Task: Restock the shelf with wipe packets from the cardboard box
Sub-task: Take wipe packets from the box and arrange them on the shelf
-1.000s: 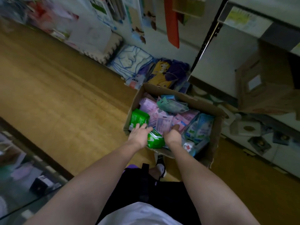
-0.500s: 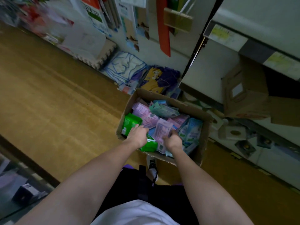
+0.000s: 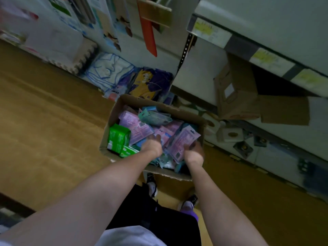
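An open cardboard box (image 3: 113, 119) stands on the wooden floor, filled with several pink, teal and green wipe packets. Both my hands reach into it. My right hand (image 3: 194, 153) grips a pink packet (image 3: 181, 142) that is tilted up out of the pile. My left hand (image 3: 151, 145) is down among the pink packets in the middle of the box, its fingers hidden between them. A green packet (image 3: 118, 137) stands at the box's left side. The shelf (image 3: 266, 32) runs along the right, with yellow price labels on its edge.
A second cardboard box (image 3: 236, 96) sits on the lower shelf level at right. Small white boxes (image 3: 229, 134) lie below it. Packaged goods and foam mats (image 3: 83, 55) lean along the back wall. My feet stand just behind the box.
My right hand has taken a pink packet and tipped it upward. My left hand has moved from the green packets toward the box's middle. The view has shifted slightly.
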A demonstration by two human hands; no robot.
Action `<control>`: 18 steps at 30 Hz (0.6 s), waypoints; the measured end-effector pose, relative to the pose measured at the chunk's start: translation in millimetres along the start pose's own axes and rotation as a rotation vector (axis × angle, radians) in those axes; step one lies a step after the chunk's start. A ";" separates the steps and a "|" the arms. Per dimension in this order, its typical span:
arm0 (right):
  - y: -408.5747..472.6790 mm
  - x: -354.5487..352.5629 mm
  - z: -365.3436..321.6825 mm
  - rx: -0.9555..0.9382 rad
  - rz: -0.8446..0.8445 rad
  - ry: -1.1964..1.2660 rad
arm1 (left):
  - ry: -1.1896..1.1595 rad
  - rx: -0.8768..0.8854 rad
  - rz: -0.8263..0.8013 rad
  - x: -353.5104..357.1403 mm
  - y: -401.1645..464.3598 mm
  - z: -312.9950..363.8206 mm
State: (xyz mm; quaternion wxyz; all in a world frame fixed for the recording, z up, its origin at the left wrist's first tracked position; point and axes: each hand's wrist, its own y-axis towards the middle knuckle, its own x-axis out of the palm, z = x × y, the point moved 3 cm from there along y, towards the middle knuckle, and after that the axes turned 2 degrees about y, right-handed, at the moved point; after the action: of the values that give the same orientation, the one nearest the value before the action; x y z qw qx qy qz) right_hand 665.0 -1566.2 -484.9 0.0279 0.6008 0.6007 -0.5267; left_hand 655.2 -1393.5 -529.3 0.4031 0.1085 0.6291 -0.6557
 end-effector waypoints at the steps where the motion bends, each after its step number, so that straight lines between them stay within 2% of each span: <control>1: 1.2 1.3 6.6 0.009 0.004 0.001 | -0.018 -0.039 -0.012 6.4 6.0 1.6; 4: 3.1 11.1 22.3 0.019 -0.017 0.013 | 0.008 -0.108 -0.032 20.6 19.3 5.7; 8: 3.8 19.7 31.2 0.029 -0.040 0.005 | 0.075 -0.137 0.025 29.0 33.2 14.0; 12: 1.9 24.1 36.7 0.038 -0.061 0.004 | 0.042 -0.130 0.052 33.0 34.6 16.0; 18: -8.8 12.3 33.5 0.021 -0.095 0.030 | -0.212 -0.128 0.077 25.6 24.9 8.2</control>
State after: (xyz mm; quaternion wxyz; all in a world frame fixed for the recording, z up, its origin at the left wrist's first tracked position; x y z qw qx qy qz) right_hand 634.9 -1577.5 -502.7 -0.0127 0.5797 0.6234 -0.5245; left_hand 658.1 -1408.1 -562.8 0.4984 0.0366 0.6187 -0.6062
